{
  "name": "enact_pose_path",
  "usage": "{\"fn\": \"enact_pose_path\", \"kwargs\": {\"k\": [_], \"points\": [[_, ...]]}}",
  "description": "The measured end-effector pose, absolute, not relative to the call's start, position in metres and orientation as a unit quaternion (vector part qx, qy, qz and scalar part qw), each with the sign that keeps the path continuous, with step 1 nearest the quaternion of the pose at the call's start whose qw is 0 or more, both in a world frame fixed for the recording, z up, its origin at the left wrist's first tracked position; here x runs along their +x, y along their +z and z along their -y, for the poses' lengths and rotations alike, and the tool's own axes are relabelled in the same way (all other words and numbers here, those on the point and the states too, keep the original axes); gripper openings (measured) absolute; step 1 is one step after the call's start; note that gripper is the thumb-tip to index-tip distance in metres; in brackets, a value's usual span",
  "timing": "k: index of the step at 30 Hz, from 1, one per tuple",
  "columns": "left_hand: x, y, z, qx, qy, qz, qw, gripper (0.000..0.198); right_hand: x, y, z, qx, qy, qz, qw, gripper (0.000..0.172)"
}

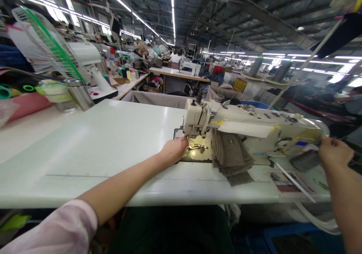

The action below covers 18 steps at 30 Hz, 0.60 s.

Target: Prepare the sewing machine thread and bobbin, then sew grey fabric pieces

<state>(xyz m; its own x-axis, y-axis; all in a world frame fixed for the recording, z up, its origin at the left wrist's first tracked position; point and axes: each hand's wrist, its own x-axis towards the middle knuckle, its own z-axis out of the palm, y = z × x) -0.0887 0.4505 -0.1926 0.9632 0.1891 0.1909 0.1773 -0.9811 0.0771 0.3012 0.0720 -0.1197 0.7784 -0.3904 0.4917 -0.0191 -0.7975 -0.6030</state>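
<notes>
A cream sewing machine [243, 114] stands on the pale table. My left hand [175, 150] is at its needle area, fingers closed together beside the presser foot. What they pinch, if anything, is too small to make out. Lit metal covers the needle plate [195, 154] just right of those fingers. At the machine's far right end, my right hand [335, 152] is curled against the handwheel [324, 127]. Between the hands, a stack of brown-grey fabric pieces [232, 152] lies under the machine arm, partly hanging toward the table's front.
A white rod [294, 180] and a dark thread cone [305, 159] are near my right forearm. To the left stand a green-rimmed fan [51, 43], a steel flask [79, 94] and a plastic jar [60, 95]. Another sewing machine [189, 66] stands behind.
</notes>
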Motion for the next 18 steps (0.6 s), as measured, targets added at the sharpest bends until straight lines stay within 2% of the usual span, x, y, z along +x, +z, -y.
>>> {"fn": "enact_pose_path", "kwargs": {"k": [3, 6, 11, 14, 18], "points": [[-0.1, -0.19, -0.449, 0.982, 0.121, -0.118, 0.084, 0.029, 0.282, -0.118, -0.088, -0.891, -0.302, -0.147, 0.304, 0.033], [-0.108, -0.191, -0.449, 0.966, 0.133, -0.124, 0.185, 0.021, 0.275, -0.12, -0.095, -0.892, -0.31, -0.161, 0.287, 0.032], [-0.121, -0.189, -0.439, 0.937, 0.099, -0.126, 0.311, 0.015, 0.279, -0.119, -0.099, -0.887, -0.306, -0.184, 0.293, 0.032], [-0.135, -0.184, -0.421, 0.943, 0.066, -0.059, 0.32, 0.015, 0.273, -0.108, -0.1, -0.889, -0.295, -0.182, 0.3, 0.031], [-0.154, -0.181, -0.398, 0.968, 0.068, -0.035, 0.238, 0.02, 0.269, -0.085, -0.102, -0.887, -0.266, -0.186, 0.327, 0.035]]}}
